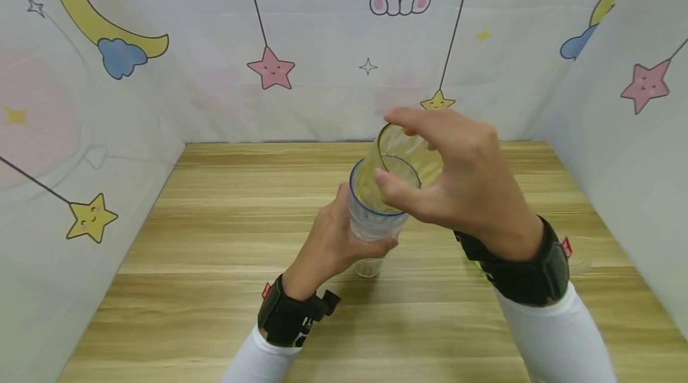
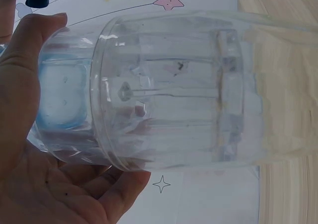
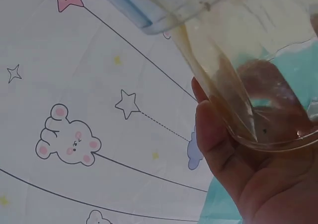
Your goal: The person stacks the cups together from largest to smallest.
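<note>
Right hand [image 1: 457,174] up close, thumb and fingers curled round the amber cup [image 1: 416,150] near its rim, tilted at the mouth of the blue-rimmed cup [image 1: 376,226]. Their ends overlap there; can't tell how deep. That high grip probably keeps fingers clear of the lower mouth. Left hand [image 1: 335,239] wraps the blue-rimmed cup below its rim, thumb on the near side, likely steadying it against any push. Clear lower section [image 1: 368,267] shows beneath the blue-rimmed cup; contact with tabletop [image 1: 215,239] unclear from here.
</note>
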Demonstrator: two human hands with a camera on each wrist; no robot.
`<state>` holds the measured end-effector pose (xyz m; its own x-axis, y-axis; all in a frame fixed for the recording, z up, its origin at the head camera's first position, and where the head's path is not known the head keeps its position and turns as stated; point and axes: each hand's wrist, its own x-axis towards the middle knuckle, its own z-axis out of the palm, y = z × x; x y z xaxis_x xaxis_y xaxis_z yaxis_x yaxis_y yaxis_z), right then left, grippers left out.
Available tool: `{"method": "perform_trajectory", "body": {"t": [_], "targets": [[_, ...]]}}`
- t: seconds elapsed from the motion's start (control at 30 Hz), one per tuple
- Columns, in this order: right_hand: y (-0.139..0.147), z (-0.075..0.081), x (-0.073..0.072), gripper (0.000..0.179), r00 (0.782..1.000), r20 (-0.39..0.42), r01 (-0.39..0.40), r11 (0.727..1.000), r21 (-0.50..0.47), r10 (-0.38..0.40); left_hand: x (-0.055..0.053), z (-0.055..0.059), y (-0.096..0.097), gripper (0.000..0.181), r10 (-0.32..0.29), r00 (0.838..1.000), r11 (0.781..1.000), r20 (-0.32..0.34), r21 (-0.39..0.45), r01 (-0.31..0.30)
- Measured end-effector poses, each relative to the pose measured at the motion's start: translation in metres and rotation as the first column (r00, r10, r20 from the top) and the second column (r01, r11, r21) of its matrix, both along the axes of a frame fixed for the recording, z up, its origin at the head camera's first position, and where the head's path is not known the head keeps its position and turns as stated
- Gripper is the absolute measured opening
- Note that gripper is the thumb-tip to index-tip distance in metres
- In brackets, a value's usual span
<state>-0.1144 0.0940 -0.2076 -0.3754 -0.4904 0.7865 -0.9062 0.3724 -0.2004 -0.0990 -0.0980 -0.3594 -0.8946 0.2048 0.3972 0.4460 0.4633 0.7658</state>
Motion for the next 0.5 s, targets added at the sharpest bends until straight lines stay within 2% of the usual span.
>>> {"method": "perform_trajectory", "body": {"t": [0.3, 0.5], "targets": [[-0.013, -0.017, -0.006, 0.059, 0.999, 0.048, -0.017, 0.991, 0.135, 0.011, 0.0, 0.0, 0.001, 0.077, -0.029, 0.999, 1.0, -0.025, 0.001, 0.029], [-0.016, -0.021, -0.009, 0.06, 0.998, 0.057, -0.035, 0.991, 0.131, 0.028, -0.001, 0.0, 0.0, 0.075, -0.03, 0.999, 1.0, -0.032, -0.009, 0.03]]}}
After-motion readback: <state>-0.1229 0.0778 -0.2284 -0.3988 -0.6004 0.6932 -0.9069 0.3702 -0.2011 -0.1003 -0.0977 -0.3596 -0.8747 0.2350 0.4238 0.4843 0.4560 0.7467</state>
